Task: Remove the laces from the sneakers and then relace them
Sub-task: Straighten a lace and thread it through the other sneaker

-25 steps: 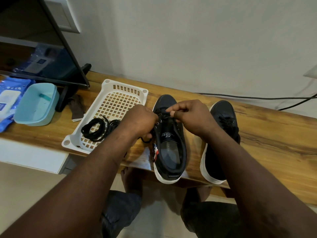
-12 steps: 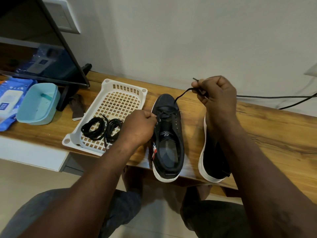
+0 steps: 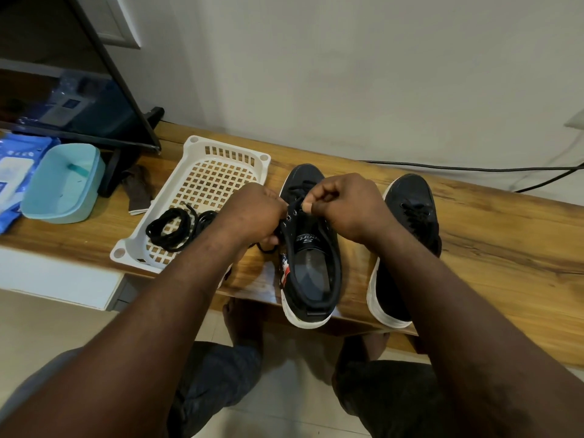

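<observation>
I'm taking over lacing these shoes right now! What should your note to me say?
Left hand: grips the middle sneaker at its eyelet edge; a loop of lace hangs under it.
Right hand: fingers pinch the lace above the tongue.
Other sneaker: beside it on the table, looks laced.
Basket: holds coiled black laces.
Done: toe-end eyelets of the middle sneaker threaded.
Left: its upper eyelets, which look empty.

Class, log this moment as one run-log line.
left hand: holds lace beside sneaker | right hand: pinches lace over its eyelets | other sneaker: laced | basket: spare laces
</observation>
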Motion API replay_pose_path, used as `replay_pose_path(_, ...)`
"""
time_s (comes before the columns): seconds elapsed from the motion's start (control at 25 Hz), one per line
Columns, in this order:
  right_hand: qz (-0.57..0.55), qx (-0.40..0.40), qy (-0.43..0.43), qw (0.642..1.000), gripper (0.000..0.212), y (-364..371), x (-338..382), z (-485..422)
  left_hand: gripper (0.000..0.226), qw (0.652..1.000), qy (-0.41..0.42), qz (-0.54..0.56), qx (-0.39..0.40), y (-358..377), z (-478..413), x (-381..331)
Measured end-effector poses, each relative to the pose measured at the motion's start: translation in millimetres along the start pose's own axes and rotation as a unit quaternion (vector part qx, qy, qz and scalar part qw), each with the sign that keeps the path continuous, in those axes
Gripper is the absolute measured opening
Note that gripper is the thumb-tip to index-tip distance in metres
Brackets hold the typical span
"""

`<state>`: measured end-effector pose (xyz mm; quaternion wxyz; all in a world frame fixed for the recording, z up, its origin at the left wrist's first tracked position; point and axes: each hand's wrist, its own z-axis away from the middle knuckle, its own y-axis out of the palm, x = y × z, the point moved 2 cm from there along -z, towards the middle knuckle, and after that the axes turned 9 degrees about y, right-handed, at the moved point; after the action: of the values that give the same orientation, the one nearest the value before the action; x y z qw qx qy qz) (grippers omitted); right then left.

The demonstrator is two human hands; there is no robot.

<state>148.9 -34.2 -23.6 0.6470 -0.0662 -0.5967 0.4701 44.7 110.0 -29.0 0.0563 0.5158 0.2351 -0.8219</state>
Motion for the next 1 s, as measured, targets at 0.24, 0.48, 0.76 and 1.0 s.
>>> replay_pose_path(0.24, 0.011, -0.046, 0.022, 0.999, 0.022, 7, 1, -2, 0.013, 0.999, 0.033, 0.002, -0.009, 7, 1, 2)
replay_pose_path(0.48, 0.014, -0.063, 0.036, 0.997, 0.024, 5, -6, -2, 0.019, 0.999, 0.026, 0.017, -0.014, 14, -6, 3)
replay_pose_path(0.76, -0.019, -0.049, 0.051, 0.997, 0.026, 0, -13, -2, 0.019, 0.998, 0.025, 0.049, -0.009, 23, -8, 9)
replay_pose_path(1.0, -0.022, -0.022, 0.046, 0.998, 0.021, -3, -15, -2, 0.019, 0.993, 0.052, -0.099, -0.042, 17, -18, 6)
